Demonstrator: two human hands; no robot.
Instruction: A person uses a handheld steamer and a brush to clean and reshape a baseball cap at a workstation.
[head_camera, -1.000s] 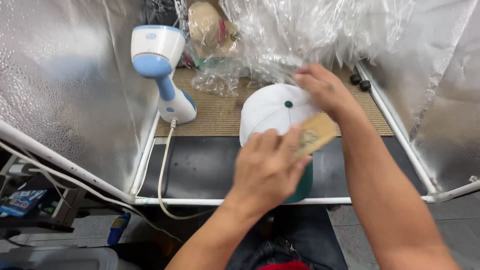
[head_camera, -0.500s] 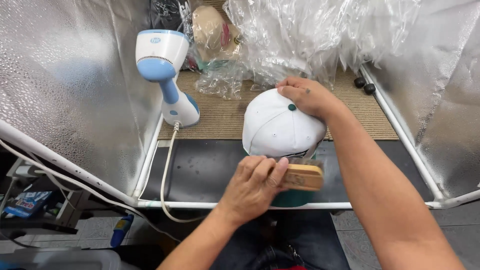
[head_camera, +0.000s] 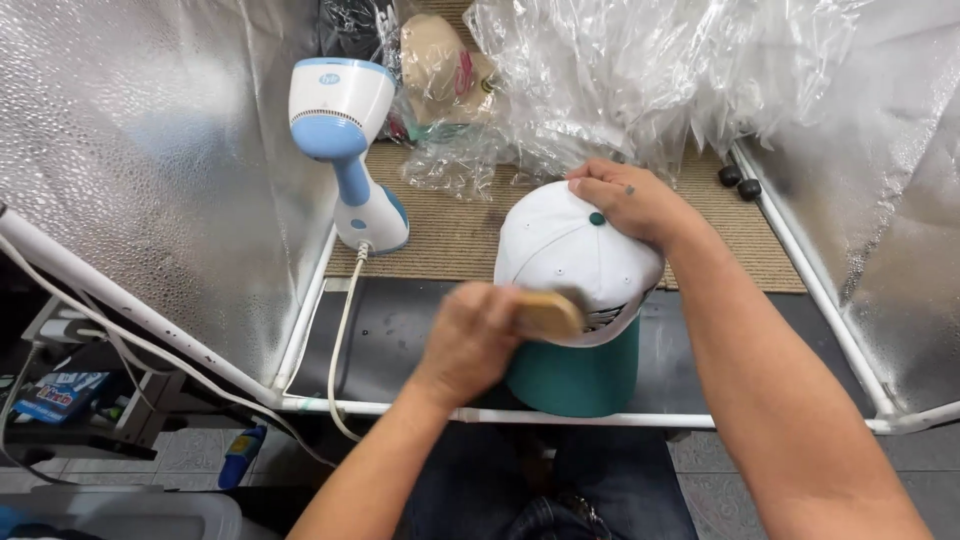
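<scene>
Left hand is closed around a wooden brush, blurred with motion, bristle side against the front-left of the cap. Right hand lies spread over the cap's crown, fingers just beside the green top button, pressing down rather than gripping.

The cap is white with a teal brim, brim toward the person. It sits on the dark front part of the table, near the white tube rail, crown edge over the woven mat.

Step in hand, judging by pose: brushing the cap's front panel while the other hand steadies it. Any further stroke calls for the right hand to hold the crown firm so the cap does not slide, and for the brush to stay flat on the fabric.

Around: blue-and-white steamer upright on the mat's left edge, cord running off the front. Crumpled clear plastic heaped at the back, a tan cap partly inside it. Two small black knobs by the right rail. Silvery foil walls on both sides.
</scene>
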